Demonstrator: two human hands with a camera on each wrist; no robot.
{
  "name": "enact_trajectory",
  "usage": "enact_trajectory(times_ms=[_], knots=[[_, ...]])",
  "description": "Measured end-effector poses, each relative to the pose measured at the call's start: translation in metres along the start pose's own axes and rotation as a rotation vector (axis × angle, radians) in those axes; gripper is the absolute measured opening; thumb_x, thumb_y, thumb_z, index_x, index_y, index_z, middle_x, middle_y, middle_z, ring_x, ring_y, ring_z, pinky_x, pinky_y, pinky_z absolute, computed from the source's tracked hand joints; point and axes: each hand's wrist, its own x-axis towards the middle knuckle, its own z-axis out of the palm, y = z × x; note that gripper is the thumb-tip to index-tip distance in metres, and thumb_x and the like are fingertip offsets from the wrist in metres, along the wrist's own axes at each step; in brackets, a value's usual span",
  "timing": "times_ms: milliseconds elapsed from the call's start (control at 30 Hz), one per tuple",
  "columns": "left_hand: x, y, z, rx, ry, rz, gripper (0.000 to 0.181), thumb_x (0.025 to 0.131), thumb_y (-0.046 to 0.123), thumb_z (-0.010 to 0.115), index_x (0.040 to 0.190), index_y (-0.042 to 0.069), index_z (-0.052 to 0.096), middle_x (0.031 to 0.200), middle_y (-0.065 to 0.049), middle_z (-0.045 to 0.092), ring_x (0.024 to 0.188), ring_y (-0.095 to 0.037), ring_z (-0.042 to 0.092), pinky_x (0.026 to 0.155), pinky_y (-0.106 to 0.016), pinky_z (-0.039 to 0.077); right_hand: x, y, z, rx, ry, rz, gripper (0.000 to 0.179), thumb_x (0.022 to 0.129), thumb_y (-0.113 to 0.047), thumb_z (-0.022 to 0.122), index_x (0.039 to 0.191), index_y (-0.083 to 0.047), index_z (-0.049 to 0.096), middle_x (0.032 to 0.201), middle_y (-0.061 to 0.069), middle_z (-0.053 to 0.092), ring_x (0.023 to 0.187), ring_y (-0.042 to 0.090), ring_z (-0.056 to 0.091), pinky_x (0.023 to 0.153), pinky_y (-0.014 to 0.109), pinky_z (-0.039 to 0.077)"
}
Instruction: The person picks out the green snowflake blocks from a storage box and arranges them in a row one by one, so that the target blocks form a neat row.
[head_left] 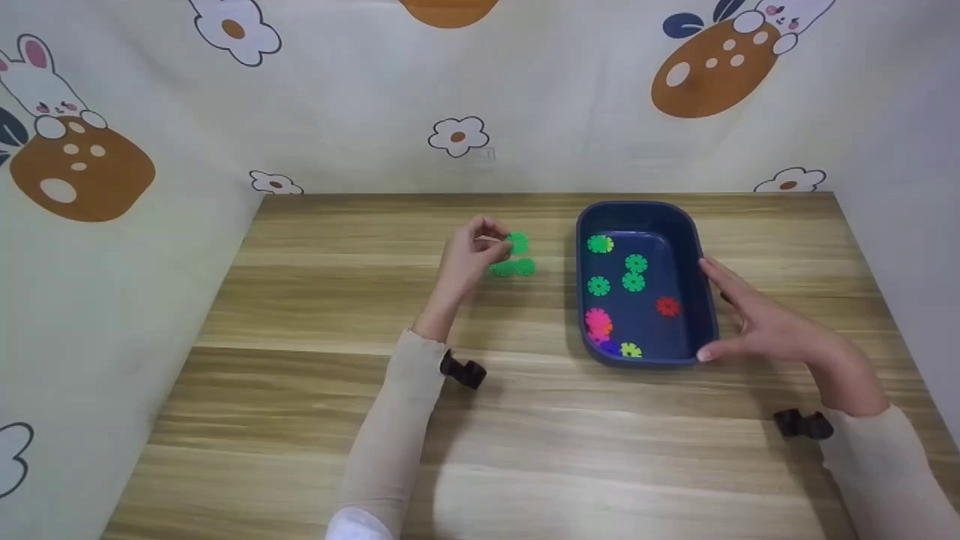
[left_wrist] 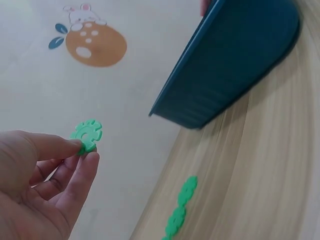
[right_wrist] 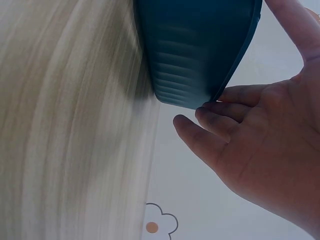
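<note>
Green notched plastic disc [head_left: 518,242] pinched in left hand [head_left: 466,259]. Dark-blue rounded-rectangular plastic bin [head_left: 679,337] touched at rim by right hand [head_left: 776,326], spread and unclenched.

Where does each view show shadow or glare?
Head view: pale glare on the near table, shadow beside the left sleeve; left wrist view: shadow beside the tub; right wrist view: the tub's shadow on the table, the right hand dim.
</note>
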Motion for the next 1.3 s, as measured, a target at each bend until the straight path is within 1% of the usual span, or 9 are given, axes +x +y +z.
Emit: enact_trajectory(times_ms=[100,200,433,533,633,767,833,1067,1300], knots=[[0.001,-0.005,-0.009,-0.004,0.029,-0.003,0.015,0.092,-0.004,0.064,0.106,-0.006,0.061,0.100,-0.011,0.065,0.080,-0.012,0.067,0.080,-0.026,0.060,0.000,-0.001,0.000,-0.014,0.004,-0.002,0.124,0.072,-0.017,0.089,0.161,-0.009,0.002,0.167,0.023,-0.005,0.151,0.050,0.003,0.110,0.070,0.019],[0.002,-0.011,-0.018,0.005,0.053,-0.023,0.017,0.092,-0.004,0.063,0.108,-0.007,0.060,0.100,-0.010,0.064,0.080,-0.011,0.066,0.080,-0.025,0.060,0.000,-0.001,0.000,-0.026,0.005,0.004,0.124,0.072,-0.019,0.089,0.161,-0.011,0.003,0.167,0.022,-0.004,0.151,0.049,0.004,0.110,0.070,0.019],[0.004,-0.025,-0.035,0.064,0.124,-0.093,0.016,0.091,-0.001,0.065,0.107,-0.004,0.062,0.103,-0.012,0.065,0.084,-0.012,0.066,0.078,-0.022,0.059,0.000,-0.001,0.000,-0.034,0.008,0.010,0.124,0.073,-0.020,0.089,0.161,-0.013,0.003,0.167,0.020,-0.003,0.152,0.048,0.004,0.112,0.071,0.018],[0.005,-0.032,-0.042,0.081,0.150,-0.116,0.017,0.091,-0.001,0.064,0.108,-0.004,0.062,0.103,-0.013,0.065,0.083,-0.012,0.065,0.078,-0.023,0.060,0.000,-0.001,0.000,-0.030,0.008,0.006,0.124,0.072,-0.020,0.089,0.161,-0.012,0.003,0.167,0.021,-0.004,0.152,0.049,0.003,0.111,0.072,0.018],[0.006,-0.038,-0.047,0.091,0.165,-0.135,0.018,0.091,-0.001,0.064,0.108,-0.004,0.062,0.102,-0.012,0.065,0.082,-0.011,0.064,0.081,-0.029,0.060,0.000,-0.001,0.000,-0.025,0.010,0.002,0.124,0.072,-0.019,0.089,0.161,-0.011,0.003,0.167,0.022,-0.004,0.151,0.049,0.003,0.111,0.072,0.017],[0.007,-0.046,-0.051,0.121,0.182,-0.150,0.018,0.090,-0.002,0.065,0.108,-0.005,0.063,0.101,-0.012,0.065,0.081,-0.010,0.063,0.084,-0.036,0.061,0.000,0.000,0.000,-0.023,0.013,-0.004,0.124,0.072,-0.018,0.090,0.161,-0.011,0.003,0.167,0.023,-0.004,0.151,0.050,0.003,0.111,0.074,0.017],[0.008,-0.049,-0.054,0.140,0.191,-0.155,0.017,0.090,-0.002,0.064,0.107,-0.005,0.063,0.101,-0.012,0.065,0.082,-0.011,0.064,0.085,-0.037,0.060,0.000,0.000,0.000,-0.020,0.014,-0.004,0.124,0.072,-0.018,0.090,0.161,-0.011,0.003,0.167,0.023,-0.004,0.151,0.050,0.003,0.111,0.074,0.017],[0.010,-0.057,-0.058,0.286,0.209,-0.168,0.015,0.091,0.003,0.065,0.105,0.000,0.065,0.106,-0.014,0.066,0.097,-0.021,0.066,0.082,-0.026,0.054,0.000,0.000,0.000,-0.023,0.011,0.017,0.124,0.072,-0.020,0.090,0.161,-0.011,0.003,0.167,0.022,-0.003,0.150,0.052,0.007,0.112,0.073,0.018],[0.012,-0.061,-0.059,0.340,0.212,-0.186,0.014,0.090,0.002,0.065,0.104,0.001,0.065,0.108,-0.015,0.067,0.099,-0.024,0.066,0.080,-0.026,0.055,0.000,-0.001,-0.001,-0.031,0.008,0.029,0.125,0.073,-0.021,0.090,0.161,-0.011,0.002,0.167,0.022,-0.003,0.150,0.052,0.007,0.112,0.072,0.019]])
